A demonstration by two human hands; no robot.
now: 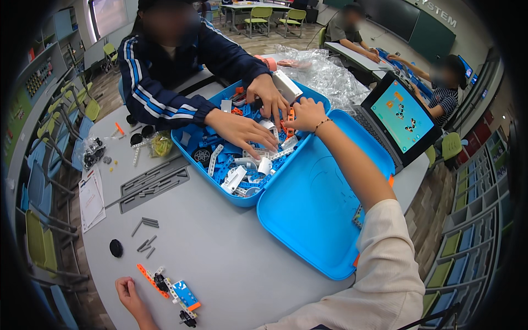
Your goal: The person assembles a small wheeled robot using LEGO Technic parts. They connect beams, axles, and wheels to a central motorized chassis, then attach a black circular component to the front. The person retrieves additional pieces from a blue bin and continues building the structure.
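My right hand point(308, 114) reaches over the far right rim of a blue case point(242, 199) full of building parts. Its fingers bend down beside orange pieces point(288, 131); what they pinch, if anything, is hidden. White and blue beams and a dark wheel point(202, 156) lie in the case. A co-worker's two hands point(242, 131) are in there too, close to mine. At the near left my left hand point(130, 297) rests on the table, fingers curled, with nothing visible in them. Right of it lies a small assembled model point(175, 294) with an orange beam, blue block and black wheels.
The case's blue lid point(308, 231) lies open at the right, before a laptop point(404, 118). Grey rods point(148, 184) on a dark mat, a black wheel point(116, 248), papers point(92, 201) and a bag of yellow parts point(161, 144) lie left. Clear plastic wrap point(324, 77) sits behind.
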